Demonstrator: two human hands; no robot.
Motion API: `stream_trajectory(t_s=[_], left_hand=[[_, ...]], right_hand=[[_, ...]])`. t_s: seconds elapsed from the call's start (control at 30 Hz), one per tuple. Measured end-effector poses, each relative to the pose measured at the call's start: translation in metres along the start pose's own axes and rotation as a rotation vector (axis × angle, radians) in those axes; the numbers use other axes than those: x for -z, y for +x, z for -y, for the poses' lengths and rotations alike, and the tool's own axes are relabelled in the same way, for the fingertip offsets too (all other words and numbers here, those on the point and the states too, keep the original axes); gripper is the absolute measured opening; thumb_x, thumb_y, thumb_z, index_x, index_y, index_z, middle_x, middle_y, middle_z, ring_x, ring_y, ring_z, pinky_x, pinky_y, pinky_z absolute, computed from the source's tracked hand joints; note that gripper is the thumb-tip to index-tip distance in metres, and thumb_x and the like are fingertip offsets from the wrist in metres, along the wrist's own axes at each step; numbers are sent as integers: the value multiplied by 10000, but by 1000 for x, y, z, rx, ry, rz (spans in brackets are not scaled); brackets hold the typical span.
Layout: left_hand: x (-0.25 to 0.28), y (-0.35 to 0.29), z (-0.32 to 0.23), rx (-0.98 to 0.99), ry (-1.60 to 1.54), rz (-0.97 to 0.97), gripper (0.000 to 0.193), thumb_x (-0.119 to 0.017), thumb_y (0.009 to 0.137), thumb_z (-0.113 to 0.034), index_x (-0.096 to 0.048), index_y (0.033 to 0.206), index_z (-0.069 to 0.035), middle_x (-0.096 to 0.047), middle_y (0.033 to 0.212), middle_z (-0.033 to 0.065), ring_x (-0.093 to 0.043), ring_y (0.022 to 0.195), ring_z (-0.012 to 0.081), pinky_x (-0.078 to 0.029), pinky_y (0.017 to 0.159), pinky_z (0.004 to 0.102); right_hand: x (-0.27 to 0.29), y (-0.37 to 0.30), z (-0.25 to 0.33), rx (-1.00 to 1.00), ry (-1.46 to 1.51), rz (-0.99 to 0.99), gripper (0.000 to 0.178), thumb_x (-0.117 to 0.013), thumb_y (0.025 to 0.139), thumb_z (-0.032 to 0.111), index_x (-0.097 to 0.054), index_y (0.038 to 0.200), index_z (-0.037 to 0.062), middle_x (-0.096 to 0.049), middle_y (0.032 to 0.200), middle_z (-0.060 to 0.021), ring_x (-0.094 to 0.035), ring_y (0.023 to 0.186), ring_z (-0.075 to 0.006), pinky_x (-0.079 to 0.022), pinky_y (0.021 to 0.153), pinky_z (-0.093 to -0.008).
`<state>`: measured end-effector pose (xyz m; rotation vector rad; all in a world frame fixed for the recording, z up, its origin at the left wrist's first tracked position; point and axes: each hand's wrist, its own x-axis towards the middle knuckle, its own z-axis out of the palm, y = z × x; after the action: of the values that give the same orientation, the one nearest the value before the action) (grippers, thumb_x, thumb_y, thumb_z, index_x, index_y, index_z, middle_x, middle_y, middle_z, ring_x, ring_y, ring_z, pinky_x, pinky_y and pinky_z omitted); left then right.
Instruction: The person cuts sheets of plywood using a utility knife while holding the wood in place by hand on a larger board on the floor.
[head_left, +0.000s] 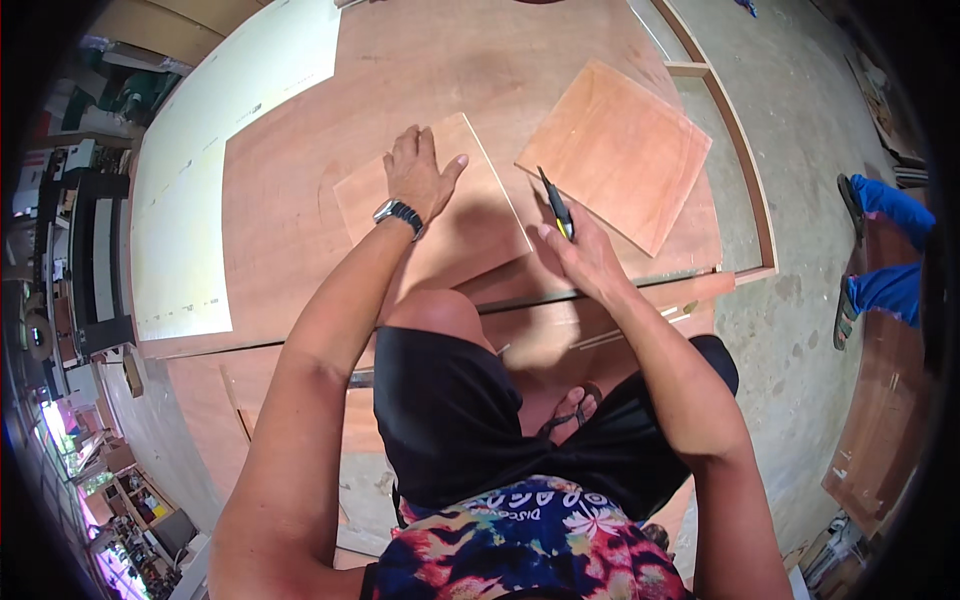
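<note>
My left hand (pixel 420 182) lies with fingers spread on a square plywood piece (pixel 470 215), pressing near its far part. That piece rests on a large plywood sheet (pixel 290 210). In my right hand (pixel 583 250) is a black and yellow utility knife (pixel 557 206), its tip directed away from me. The knife is just right of the piece's right edge. A second plywood square (pixel 625 150) lies turned at an angle beyond my right hand, on the same sheet.
White printed sheeting (pixel 190 230) covers the left side of the large sheet. A wooden frame (pixel 745 170) runs along the right. At the far right a person in blue trousers (pixel 890 295) is on the concrete floor (pixel 770 370). Shelves with clutter (pixel 85 240) line the left.
</note>
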<state>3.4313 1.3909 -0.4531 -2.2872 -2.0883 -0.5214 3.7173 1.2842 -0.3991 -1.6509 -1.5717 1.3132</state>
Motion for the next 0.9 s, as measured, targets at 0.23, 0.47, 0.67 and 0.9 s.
stream_trajectory(t_s=[0.23,0.47,0.67,0.9], left_hand=[[-27,42,-15,234,93,115,737,-563,980,-653,-629,1365,-28,-590,1347,179,-496,1263,343,-321,1110,521],[-33,45,-14,267,34,68,631,-558,1003,-610,-687,1291,-64,-616,1283,171,-509,1232,345,-342,1096,495],[-42,42,-4,212,-27,-50,491,-567,1026,-500,-701,1258,-88,-621,1270,155,-519,1219,348,-362,1088,497],[-37,45,-8,206,-77,-1,354,-594,1036,-389,-722,1263,-150,-618,1267,143,-527,1239,335,-349,1102,513]], right_hand=[[14,-14,21,196,-10,-48,502,-588,1038,240,-500,1498,59,-672,1182,-258,-662,1098,-436,-508,985,-458],[14,0,31,129,-3,-4,515,-598,1052,202,-474,1523,36,-649,1324,-289,-631,1239,-447,-498,1045,-457],[-3,25,22,231,-51,0,535,-588,1057,142,-440,1550,-5,-622,1369,-302,-625,1255,-446,-501,1051,-439],[-33,52,17,218,20,2,561,-560,1061,102,-390,1586,3,-626,1327,-313,-640,1201,-459,-511,1039,-445]])
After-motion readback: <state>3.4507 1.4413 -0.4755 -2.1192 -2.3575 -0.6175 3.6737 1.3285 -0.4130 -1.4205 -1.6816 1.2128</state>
